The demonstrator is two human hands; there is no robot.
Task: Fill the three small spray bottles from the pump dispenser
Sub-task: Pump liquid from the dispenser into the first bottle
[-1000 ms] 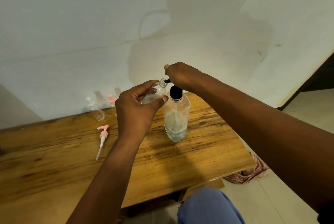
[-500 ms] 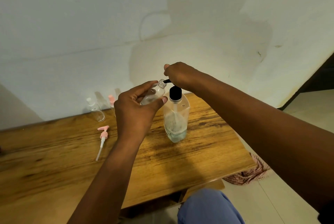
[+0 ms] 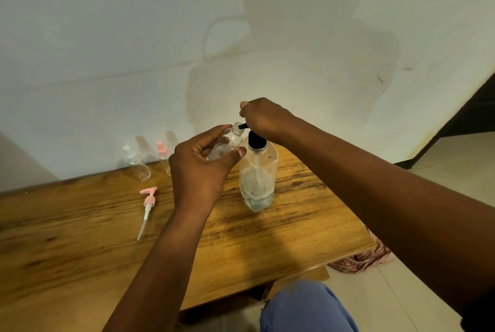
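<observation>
Bottle [image 3: 227, 143] uncapped, tilted, mouth at pump nozzle [image 3: 243, 126] | left hand [image 3: 199, 168] fingers and thumb curled round it | right hand [image 3: 263, 117] curled over dispenser [image 3: 257, 180] pump head, arm reaching in from 4 o'clock | two bottles [image 3: 139, 164] by wall at 10 o'clock, pink sprayer [image 3: 147, 207] at 8 | table [image 3: 308, 227] edge near at 3.

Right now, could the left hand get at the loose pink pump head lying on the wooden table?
Probably not freely: the left hand holds the small clear bottle tilted at the black pump spout. The pink pump head lies close by to its left with nothing between; the hand would need emptying first.
</observation>
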